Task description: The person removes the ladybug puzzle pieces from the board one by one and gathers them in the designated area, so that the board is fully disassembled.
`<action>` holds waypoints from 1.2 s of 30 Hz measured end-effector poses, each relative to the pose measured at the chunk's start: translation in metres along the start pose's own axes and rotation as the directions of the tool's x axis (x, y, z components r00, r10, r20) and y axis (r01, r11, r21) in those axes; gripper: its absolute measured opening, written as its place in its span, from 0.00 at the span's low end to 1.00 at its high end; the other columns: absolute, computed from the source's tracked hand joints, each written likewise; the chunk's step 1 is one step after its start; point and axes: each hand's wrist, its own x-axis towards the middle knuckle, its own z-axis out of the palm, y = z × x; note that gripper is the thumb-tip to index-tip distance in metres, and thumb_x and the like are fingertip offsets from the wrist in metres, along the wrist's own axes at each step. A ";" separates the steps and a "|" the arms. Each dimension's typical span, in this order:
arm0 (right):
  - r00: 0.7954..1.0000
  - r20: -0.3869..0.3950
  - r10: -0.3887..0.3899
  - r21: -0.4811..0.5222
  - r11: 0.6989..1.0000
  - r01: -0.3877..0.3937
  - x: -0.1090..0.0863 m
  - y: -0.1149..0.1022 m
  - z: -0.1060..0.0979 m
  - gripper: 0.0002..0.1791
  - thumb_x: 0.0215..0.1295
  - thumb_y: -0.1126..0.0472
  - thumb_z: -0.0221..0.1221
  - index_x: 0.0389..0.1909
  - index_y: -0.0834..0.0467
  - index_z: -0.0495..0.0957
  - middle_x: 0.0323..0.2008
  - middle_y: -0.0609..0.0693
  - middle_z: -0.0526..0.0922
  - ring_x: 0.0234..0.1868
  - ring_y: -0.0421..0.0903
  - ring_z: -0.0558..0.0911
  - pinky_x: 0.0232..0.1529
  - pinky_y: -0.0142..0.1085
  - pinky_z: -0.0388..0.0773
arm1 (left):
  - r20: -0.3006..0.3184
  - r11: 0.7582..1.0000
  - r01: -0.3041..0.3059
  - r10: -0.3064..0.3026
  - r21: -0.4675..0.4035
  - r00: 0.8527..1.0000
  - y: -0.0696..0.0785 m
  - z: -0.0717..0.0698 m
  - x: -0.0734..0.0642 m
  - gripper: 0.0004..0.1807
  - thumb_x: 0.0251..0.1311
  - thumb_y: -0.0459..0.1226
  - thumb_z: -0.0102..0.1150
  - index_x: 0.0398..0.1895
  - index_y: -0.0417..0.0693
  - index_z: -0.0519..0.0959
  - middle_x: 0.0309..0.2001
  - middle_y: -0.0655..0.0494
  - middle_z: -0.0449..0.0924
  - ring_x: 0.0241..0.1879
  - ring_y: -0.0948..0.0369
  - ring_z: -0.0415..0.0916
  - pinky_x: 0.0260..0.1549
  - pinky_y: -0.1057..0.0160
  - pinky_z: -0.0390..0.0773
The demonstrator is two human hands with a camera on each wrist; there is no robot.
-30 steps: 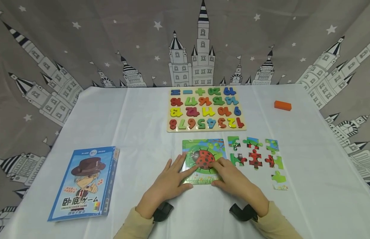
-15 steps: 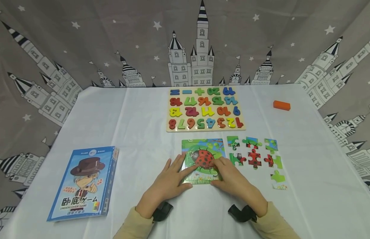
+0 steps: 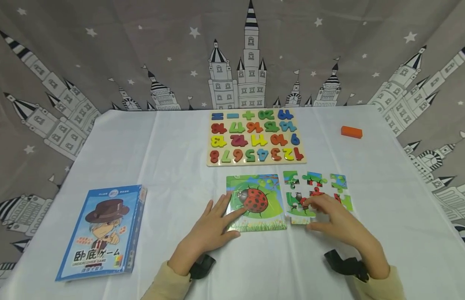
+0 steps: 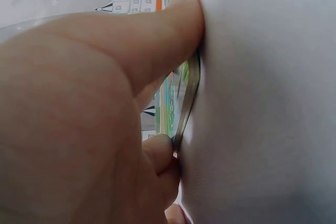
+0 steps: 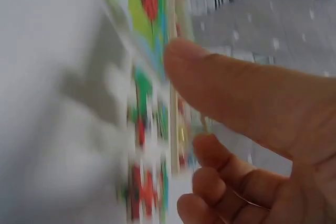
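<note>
A ladybug jigsaw board [image 3: 255,226] lies on the white table in the head view. My left hand [image 3: 211,231] rests at its left side, fingers spread, index finger over the picture. In the left wrist view my thumb [image 4: 173,30] touches the board's edge. Loose jigsaw pieces lie right of the board. A green jigsaw piece [image 3: 301,219] with a grassy edge sits close beside the board, at the fingertips of my right hand [image 3: 341,221]. In the blurred right wrist view, thumb and fingers stand apart with nothing seen between them. The hand hides some pieces.
Behind the jigsaw board lies a wooden number board [image 3: 256,163] with coloured numerals. A blue boxed game [image 3: 101,233] is at the left. An orange block [image 3: 351,132] lies at the back right. A grey castle-print cloth [image 3: 161,41] hangs behind the table.
My right hand has moved right from the jigsaw board to the loose pieces. A green jigsaw piece now lies beside the board where none lay before. My left hand stays put.
</note>
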 end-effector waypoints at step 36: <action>0.928 0.205 -0.310 -0.148 0.928 0.343 0.063 -0.072 0.064 0.28 0.54 0.54 0.64 0.55 0.62 0.72 0.46 0.53 0.73 0.47 0.48 0.72 0.47 0.42 0.70 | -0.046 1.000 0.015 -0.015 -0.003 0.999 -0.008 0.001 -0.004 0.47 0.51 0.58 0.55 0.70 0.50 0.50 0.70 0.51 0.43 0.68 0.54 0.41 0.62 0.50 0.43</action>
